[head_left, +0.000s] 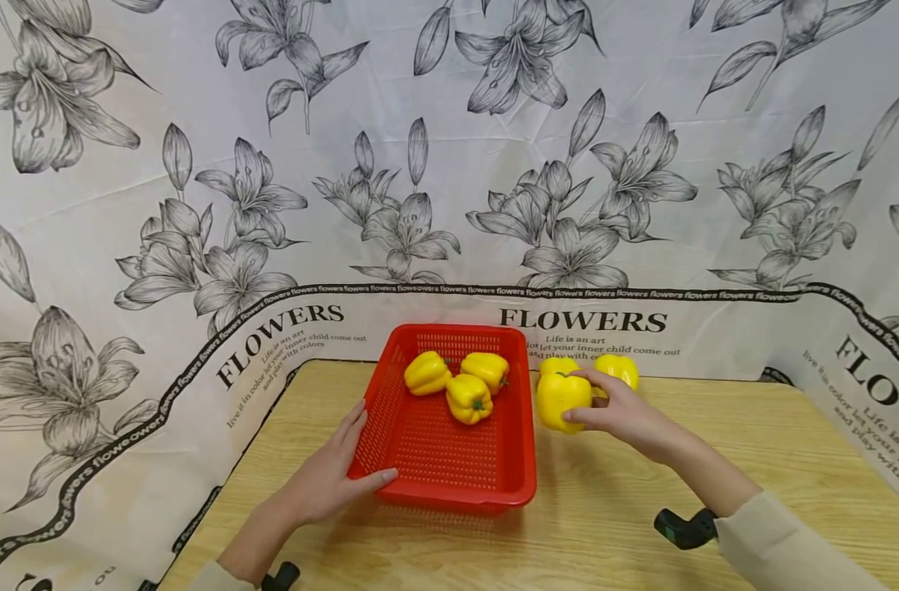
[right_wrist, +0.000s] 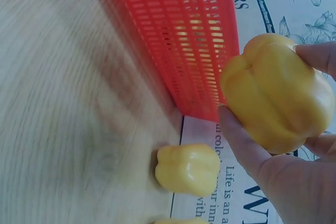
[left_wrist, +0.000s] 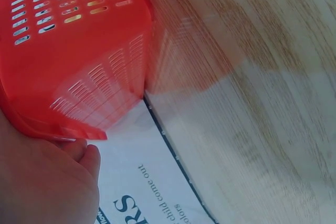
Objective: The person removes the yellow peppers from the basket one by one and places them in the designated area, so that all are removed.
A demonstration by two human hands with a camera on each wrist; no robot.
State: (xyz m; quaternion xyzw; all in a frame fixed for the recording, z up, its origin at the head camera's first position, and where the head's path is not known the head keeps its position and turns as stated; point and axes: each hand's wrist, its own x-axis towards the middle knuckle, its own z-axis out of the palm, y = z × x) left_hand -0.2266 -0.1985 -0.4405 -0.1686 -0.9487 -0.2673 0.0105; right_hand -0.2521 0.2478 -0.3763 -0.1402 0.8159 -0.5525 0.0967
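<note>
A red plastic basket point(head_left: 456, 497) with slotted walls holds a yellow bell pepper point(head_left: 427, 373) at the left, a second pepper point(head_left: 484, 371) behind, and a third pepper point(head_left: 470, 400) with its green stem facing the front. My left hand point(head_left: 329, 474) grips the basket's left rim, thumb at the front corner. In the left wrist view, fingertips point(left_wrist: 90, 158) curl under the rim. Just right of the basket, my right hand point(head_left: 630, 414) pinches another yellow bell pepper point(right_wrist: 278, 93) between thumb and fingers, raised above the table in the right wrist view.
Behind the right hand, one yellow pepper point(head_left: 617, 371) rests near the table's back edge, and another pepper point(head_left: 556, 366) is partly hidden by the held one. The wood-grain table point(head_left: 597, 509) meets a flower-printed cloth point(head_left: 419, 164) at the back and sides.
</note>
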